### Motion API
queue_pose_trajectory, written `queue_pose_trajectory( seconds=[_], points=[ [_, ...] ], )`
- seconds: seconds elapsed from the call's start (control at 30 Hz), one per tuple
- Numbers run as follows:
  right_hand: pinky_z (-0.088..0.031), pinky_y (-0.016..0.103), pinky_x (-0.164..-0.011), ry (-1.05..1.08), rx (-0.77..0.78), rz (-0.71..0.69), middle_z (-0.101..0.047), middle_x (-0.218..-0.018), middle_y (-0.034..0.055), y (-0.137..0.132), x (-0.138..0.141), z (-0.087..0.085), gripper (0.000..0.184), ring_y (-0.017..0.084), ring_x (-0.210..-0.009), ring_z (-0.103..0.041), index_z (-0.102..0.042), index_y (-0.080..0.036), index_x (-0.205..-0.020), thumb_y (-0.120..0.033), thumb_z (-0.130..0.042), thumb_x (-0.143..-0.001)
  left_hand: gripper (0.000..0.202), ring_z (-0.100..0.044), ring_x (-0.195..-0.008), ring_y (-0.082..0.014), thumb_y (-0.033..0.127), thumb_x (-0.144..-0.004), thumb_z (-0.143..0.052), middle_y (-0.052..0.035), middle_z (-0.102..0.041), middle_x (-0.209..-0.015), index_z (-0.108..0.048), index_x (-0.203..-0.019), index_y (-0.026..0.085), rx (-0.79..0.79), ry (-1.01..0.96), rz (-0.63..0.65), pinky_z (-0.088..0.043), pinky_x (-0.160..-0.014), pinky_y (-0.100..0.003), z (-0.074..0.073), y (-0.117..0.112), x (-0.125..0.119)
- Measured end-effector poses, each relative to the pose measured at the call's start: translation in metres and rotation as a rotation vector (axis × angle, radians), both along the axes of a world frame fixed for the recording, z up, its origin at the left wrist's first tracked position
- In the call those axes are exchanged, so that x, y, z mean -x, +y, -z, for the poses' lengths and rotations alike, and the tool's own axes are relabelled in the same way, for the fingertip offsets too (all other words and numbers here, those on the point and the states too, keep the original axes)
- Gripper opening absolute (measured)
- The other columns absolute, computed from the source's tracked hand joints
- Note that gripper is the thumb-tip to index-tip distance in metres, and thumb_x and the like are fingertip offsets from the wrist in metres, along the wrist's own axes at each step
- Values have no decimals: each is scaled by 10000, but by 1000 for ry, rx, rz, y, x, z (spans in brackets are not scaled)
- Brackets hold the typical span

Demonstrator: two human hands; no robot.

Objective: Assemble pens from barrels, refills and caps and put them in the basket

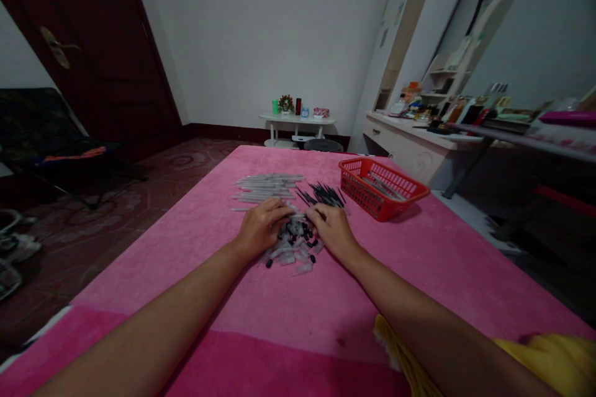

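Both my hands rest on a pink cloth-covered table [195, 242]. My left hand [261, 226] and my right hand [331, 227] lie on either side of a heap of small clear caps and black bits [294, 243], fingers curled down onto it. Whether either hand holds a piece is hidden. Just beyond the hands lie a row of clear pen barrels [265, 188] and a bunch of thin black refills [323, 194].
A red plastic basket [379, 186] with a few pens in it stands to the right of the refills. A yellow cloth [549, 360] lies at the table's near right corner. A dark chair [56, 155] is at the left, a desk [419, 142] at the right.
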State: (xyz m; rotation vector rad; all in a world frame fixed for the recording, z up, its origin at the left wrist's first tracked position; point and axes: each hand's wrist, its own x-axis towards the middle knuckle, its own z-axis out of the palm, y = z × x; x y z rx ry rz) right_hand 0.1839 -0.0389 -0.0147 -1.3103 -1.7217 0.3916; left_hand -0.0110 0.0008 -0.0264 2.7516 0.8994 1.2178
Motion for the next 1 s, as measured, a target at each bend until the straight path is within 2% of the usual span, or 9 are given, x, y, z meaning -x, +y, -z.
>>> queue_pose_trajectory(
  seconds=[0.07,0.2,0.27,0.37,0.53,0.67,0.83,0.93,1.0],
  points=[
    [-355,231,-531,-28,6,-7,-573,-550,-5,-1,-1,-1,339,131,-549,-526,-590,-179,-644,-374,-471,-895,205,-578,-888,-182,157,-864,-537,-75,-634,-926,-671,-1017,184,2,-1,4,-470,-760,-288,-1,-1,0],
    [-359,223,-556,-38,-12,11,-632,-689,-15,-1,-2,-2,135,127,-599,-545,-635,-189,-844,-315,-601,-805,203,-581,-883,-176,158,-867,-531,-77,-634,-940,-671,-1013,185,10,-24,5,-471,-757,-285,-2,-1,-1],
    [-350,226,-569,-94,-11,15,-625,-677,-14,-1,-2,-2,130,128,-613,-550,-632,-194,-780,-307,-580,-820,201,-577,-878,-178,158,-867,-532,-75,-633,-930,-671,-1008,186,11,-24,10,-470,-756,-287,-2,-1,-1],
    [-325,239,-563,-185,23,50,-573,-578,-7,-2,-4,-3,339,133,-584,-532,-594,-189,-636,-382,-484,-892,203,-568,-871,-183,150,-861,-536,-69,-626,-906,-668,-1010,187,10,-12,16,-468,-752,-292,-1,-1,-1],
    [-337,229,-579,-165,-21,23,-629,-694,-16,-2,-5,-4,159,131,-623,-542,-642,-203,-831,-351,-585,-831,210,-572,-872,-180,145,-857,-540,-72,-623,-917,-663,-1022,188,29,-37,15,-469,-751,-295,1,0,0],
    [-330,234,-573,-180,-20,-7,-582,-606,-11,-2,-6,-4,356,129,-598,-517,-597,-186,-642,-376,-460,-910,211,-579,-882,-180,136,-858,-536,-74,-631,-923,-666,-1016,185,39,-38,36,-475,-760,-297,1,-1,0],
    [-341,234,-590,-161,-68,12,-625,-701,-12,-2,-7,-4,150,133,-632,-530,-645,-198,-816,-339,-594,-828,223,-585,-893,-181,127,-844,-548,-78,-637,-949,-670,-1021,188,49,-55,10,-482,-774,-305,1,-1,0],
    [-331,240,-591,-215,-65,-3,-593,-636,-8,-3,-7,-5,279,132,-616,-522,-606,-193,-660,-331,-511,-884,218,-588,-881,-180,132,-847,-543,-79,-639,-941,-676,-1011,187,52,-57,14,-484,-770,-309,1,0,0],
    [-323,243,-580,-228,-53,22,-579,-608,-10,-3,-7,-6,297,134,-599,-513,-612,-197,-665,-359,-504,-890,221,-588,-887,-183,133,-848,-539,-80,-640,-940,-676,-1014,187,51,-63,19,-485,-775,-315,2,1,0]
  ],
)
